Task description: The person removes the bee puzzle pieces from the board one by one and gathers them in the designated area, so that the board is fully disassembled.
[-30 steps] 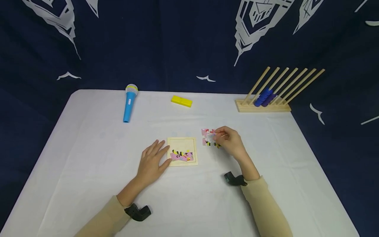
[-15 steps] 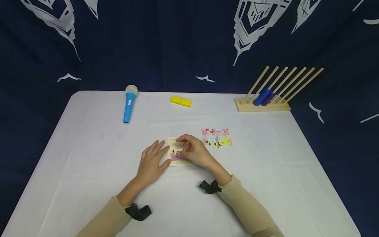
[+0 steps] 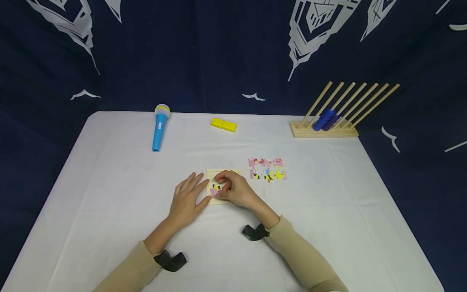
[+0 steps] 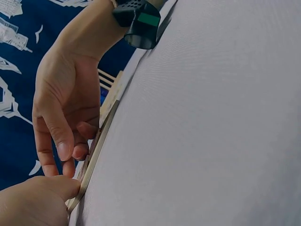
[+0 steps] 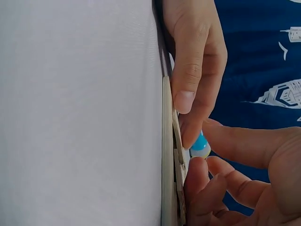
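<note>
A small wooden puzzle tray [image 3: 219,202] lies mid-table, with pink and yellow jigsaw pieces [image 3: 215,190] along its near side. My left hand [image 3: 187,202] rests at the tray's left edge, fingers spread and thumb against the rim. Over the tray is my right hand [image 3: 238,190], its bent fingertips at the pieces and partly covering them. The right wrist view has those fingers [image 5: 197,181] touching pieces that sit slightly raised on the tray, with the thumb apart from them. Right of the tray lie several loose jigsaw pieces [image 3: 279,175] in two rows.
A blue toy microphone [image 3: 159,129] lies at the back left of the white-covered table [image 3: 109,182]. Behind the tray is a yellow block [image 3: 223,125]. A wooden peg rack [image 3: 324,132] with blue and purple beads stands at the back right, before a dark patterned curtain [image 3: 204,52].
My right hand has moved left from the loose pieces to the tray, then shifted slightly over the pieces there. The left hand has stayed at the tray's edge.
</note>
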### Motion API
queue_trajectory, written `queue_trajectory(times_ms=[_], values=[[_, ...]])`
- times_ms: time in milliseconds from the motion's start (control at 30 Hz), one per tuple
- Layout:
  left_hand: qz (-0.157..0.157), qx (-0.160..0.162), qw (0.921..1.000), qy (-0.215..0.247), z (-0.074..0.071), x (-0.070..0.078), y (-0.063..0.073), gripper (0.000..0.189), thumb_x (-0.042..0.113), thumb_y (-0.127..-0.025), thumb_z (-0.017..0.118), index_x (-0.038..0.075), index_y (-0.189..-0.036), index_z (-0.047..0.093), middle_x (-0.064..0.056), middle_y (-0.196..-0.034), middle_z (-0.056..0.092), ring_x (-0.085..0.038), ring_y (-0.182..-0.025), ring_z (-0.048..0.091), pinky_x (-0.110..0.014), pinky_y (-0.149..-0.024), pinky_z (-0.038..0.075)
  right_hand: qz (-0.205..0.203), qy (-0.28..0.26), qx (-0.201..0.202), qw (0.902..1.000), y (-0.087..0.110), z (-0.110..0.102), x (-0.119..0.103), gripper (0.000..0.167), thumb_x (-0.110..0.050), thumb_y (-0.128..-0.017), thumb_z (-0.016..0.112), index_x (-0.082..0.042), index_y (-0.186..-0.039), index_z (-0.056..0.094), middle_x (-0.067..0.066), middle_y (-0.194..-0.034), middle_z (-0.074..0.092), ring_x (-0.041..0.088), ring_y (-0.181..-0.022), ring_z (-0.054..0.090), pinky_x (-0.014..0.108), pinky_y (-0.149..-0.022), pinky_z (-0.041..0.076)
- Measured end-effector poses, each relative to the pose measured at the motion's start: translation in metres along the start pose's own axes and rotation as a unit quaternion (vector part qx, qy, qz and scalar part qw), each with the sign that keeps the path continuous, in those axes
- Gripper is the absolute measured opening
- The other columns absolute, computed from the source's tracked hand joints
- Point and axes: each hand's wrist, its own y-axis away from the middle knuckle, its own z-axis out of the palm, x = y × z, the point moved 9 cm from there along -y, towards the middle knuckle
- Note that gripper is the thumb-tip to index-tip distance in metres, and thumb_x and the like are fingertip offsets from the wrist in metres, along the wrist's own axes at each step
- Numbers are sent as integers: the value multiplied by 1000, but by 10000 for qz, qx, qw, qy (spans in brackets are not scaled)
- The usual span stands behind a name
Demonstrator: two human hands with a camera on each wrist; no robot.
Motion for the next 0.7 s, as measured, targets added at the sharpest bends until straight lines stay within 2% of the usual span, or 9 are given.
queue_trajectory(times_ms=[433,700], values=[[-18,-39,10000,41,0,-2,0,50,29,-88,70,7,-133,60,-15,-147,49,-36,-142,36,-57,-110,28,-89,532,111,9985,-2,5,3,37,-3,-74,82,-5,-109,68,7,-102,64,5,-66,57,22,-70,47],[-43,-83,10000,32,1,-1,0,50,28,-88,70,7,-133,60,-15,-148,49,-36,-142,35,-57,-110,28,-267,820,190,9961,0,7,2,33,-4,-74,82,-6,-105,70,5,-95,63,3,-65,56,21,-66,43]])
